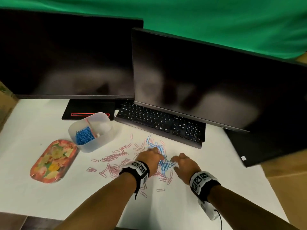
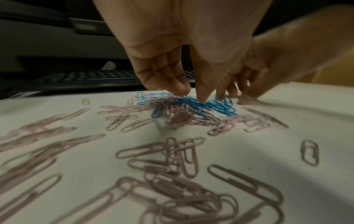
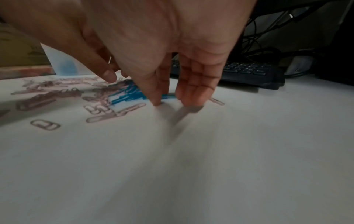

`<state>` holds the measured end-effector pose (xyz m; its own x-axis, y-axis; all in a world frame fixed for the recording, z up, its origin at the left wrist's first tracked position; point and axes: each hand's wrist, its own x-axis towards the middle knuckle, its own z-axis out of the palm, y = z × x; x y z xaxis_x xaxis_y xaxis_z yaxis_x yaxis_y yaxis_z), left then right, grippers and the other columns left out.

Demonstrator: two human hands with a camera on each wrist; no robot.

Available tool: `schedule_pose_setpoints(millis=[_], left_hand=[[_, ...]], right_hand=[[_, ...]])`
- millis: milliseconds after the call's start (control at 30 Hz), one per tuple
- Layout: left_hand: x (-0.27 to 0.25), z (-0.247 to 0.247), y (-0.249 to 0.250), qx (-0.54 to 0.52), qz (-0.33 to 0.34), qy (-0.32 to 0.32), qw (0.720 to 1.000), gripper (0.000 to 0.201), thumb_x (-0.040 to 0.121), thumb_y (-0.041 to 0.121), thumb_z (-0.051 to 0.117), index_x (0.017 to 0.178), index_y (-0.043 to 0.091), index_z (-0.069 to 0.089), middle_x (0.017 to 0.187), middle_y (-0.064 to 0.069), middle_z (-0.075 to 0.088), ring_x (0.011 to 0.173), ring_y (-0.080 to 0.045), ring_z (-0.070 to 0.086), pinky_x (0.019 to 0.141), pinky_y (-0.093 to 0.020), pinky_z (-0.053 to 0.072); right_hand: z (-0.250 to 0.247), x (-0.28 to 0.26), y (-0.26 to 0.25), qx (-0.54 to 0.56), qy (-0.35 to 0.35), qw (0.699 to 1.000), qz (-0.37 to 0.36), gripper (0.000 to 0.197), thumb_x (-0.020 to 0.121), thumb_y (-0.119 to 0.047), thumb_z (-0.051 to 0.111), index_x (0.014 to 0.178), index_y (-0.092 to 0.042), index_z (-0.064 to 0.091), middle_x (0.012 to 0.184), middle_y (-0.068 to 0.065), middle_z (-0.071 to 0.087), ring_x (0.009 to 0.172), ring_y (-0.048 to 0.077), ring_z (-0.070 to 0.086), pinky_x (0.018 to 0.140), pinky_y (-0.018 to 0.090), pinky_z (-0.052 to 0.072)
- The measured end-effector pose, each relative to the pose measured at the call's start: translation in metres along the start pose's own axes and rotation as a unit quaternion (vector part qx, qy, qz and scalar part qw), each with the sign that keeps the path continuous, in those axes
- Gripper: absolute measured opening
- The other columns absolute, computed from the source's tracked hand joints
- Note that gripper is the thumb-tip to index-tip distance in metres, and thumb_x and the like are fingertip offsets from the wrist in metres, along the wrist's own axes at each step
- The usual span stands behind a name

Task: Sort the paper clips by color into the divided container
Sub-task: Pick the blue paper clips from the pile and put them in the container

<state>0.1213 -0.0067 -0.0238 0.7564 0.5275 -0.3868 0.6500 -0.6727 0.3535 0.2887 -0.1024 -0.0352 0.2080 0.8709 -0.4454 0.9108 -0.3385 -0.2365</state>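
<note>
Loose blue paper clips [image 1: 163,161] lie heaped on the white table, with pink paper clips [image 1: 114,157] scattered to their left and front. My left hand [image 1: 157,151] reaches down onto the blue heap; in the left wrist view its straight fingertips [image 2: 178,87] touch the blue clips [image 2: 220,106]. My right hand [image 1: 174,161] sits at the heap's right edge, its fingers [image 3: 193,97] straight and touching the table beside the blue clips [image 3: 126,95]. Neither hand is lifting a clip. The translucent divided container [image 1: 99,141] stands back left, with blue clips [image 1: 84,135] in its left compartment.
A black keyboard [image 1: 159,123] lies just behind the clips under two dark monitors [image 1: 207,83]. A floral tray [image 1: 53,161] sits left of the container. More pink clips [image 2: 172,159] lie under my left wrist. Bare white table spreads out in front of my right hand.
</note>
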Motion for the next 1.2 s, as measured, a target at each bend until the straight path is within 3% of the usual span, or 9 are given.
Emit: schedule_pose_setpoints(millis=[267, 367, 500, 633, 733, 833, 967, 1067, 1200], left_hand=[[0.01, 0.006, 0.011, 0.078, -0.045, 0.009, 0.996, 0.029, 0.082, 0.005, 0.063, 0.108, 0.015, 0.063, 0.121, -0.007, 0.051, 0.111, -0.027, 0.052, 0.09, -0.041, 0.051], [0.009, 0.004, 0.007, 0.031, -0.043, 0.061, 0.997, 0.015, 0.083, 0.009, 0.061, 0.092, 0.019, 0.068, 0.111, -0.003, 0.054, 0.104, -0.023, 0.053, 0.088, -0.038, 0.051], [0.005, -0.002, -0.004, -0.106, -0.074, 0.126, 0.984, 0.014, 0.085, 0.013, 0.06, 0.081, 0.023, 0.069, 0.094, 0.005, 0.066, 0.092, -0.017, 0.062, 0.08, -0.033, 0.055], [0.0, -0.013, -0.016, -0.243, -0.12, 0.141, 0.952, 0.017, 0.086, 0.009, 0.059, 0.081, 0.025, 0.064, 0.081, 0.006, 0.069, 0.074, -0.015, 0.066, 0.072, -0.026, 0.056], [-0.002, -0.018, -0.025, -0.296, -0.144, 0.137, 0.934, 0.024, 0.086, 0.006, 0.057, 0.075, 0.027, 0.058, 0.083, -0.004, 0.073, 0.072, -0.024, 0.068, 0.073, -0.03, 0.057], [-0.002, -0.016, -0.028, -0.384, -0.176, 0.125, 0.898, 0.027, 0.085, 0.003, 0.053, 0.087, 0.028, 0.062, 0.072, 0.0, 0.062, 0.082, -0.029, 0.069, 0.07, -0.028, 0.052], [0.0, -0.013, -0.016, -0.414, -0.175, 0.118, 0.885, 0.017, 0.087, 0.01, 0.054, 0.082, 0.025, 0.059, 0.085, 0.0, 0.063, 0.081, -0.022, 0.061, 0.072, -0.026, 0.046], [0.001, -0.008, -0.006, -0.33, -0.174, 0.123, 0.92, 0.005, 0.084, 0.015, 0.06, 0.085, 0.02, 0.061, 0.083, 0.002, 0.063, 0.08, -0.018, 0.062, 0.068, -0.023, 0.046], [0.0, 0.001, -0.002, -0.109, -0.145, 0.07, 0.981, 0.012, 0.087, 0.021, 0.059, 0.098, 0.017, 0.063, 0.101, -0.004, 0.064, 0.096, -0.025, 0.063, 0.082, -0.033, 0.054]], right_hand=[[0.003, 0.003, 0.001, -0.012, 0.004, 1.0, -0.021, 0.018, 0.093, -0.017, 0.047, 0.107, -0.011, 0.059, 0.111, 0.008, 0.057, 0.1, 0.024, 0.057, 0.084, 0.03, 0.05], [0.001, 0.005, 0.003, 0.052, 0.005, 0.999, -0.006, 0.016, 0.091, -0.016, 0.049, 0.104, -0.016, 0.06, 0.104, 0.005, 0.064, 0.087, 0.02, 0.058, 0.073, 0.024, 0.047], [-0.006, 0.01, 0.006, 0.224, 0.018, 0.974, -0.011, 0.039, 0.087, -0.007, 0.048, 0.118, -0.03, 0.055, 0.071, -0.011, 0.06, 0.066, 0.005, 0.054, 0.063, 0.009, 0.039], [-0.017, 0.016, 0.001, 0.355, -0.015, 0.934, 0.03, 0.03, 0.089, -0.002, 0.042, 0.086, -0.022, 0.064, 0.071, -0.001, 0.056, 0.062, 0.014, 0.057, 0.057, 0.023, 0.047], [-0.019, 0.021, 0.0, 0.388, -0.016, 0.921, 0.044, 0.029, 0.088, -0.002, 0.042, 0.074, -0.019, 0.061, 0.073, 0.003, 0.058, 0.059, 0.016, 0.056, 0.056, 0.028, 0.045], [-0.016, 0.02, 0.0, 0.257, 0.0, 0.966, -0.014, 0.024, 0.088, -0.01, 0.046, 0.077, -0.027, 0.058, 0.083, -0.003, 0.059, 0.077, 0.018, 0.056, 0.074, 0.031, 0.048], [-0.009, 0.011, -0.003, 0.047, -0.028, 0.99, -0.13, 0.028, 0.09, -0.019, 0.051, 0.116, -0.03, 0.055, 0.104, -0.004, 0.052, 0.093, 0.021, 0.057, 0.086, 0.03, 0.048], [-0.003, 0.012, -0.003, -0.011, -0.026, 0.989, -0.146, 0.026, 0.093, -0.023, 0.051, 0.117, -0.03, 0.058, 0.108, -0.001, 0.051, 0.093, 0.024, 0.059, 0.084, 0.035, 0.051], [0.0, 0.016, -0.007, -0.046, -0.008, 0.985, -0.167, 0.016, 0.094, -0.021, 0.05, 0.103, -0.021, 0.063, 0.104, 0.002, 0.049, 0.089, 0.026, 0.058, 0.079, 0.037, 0.052]])
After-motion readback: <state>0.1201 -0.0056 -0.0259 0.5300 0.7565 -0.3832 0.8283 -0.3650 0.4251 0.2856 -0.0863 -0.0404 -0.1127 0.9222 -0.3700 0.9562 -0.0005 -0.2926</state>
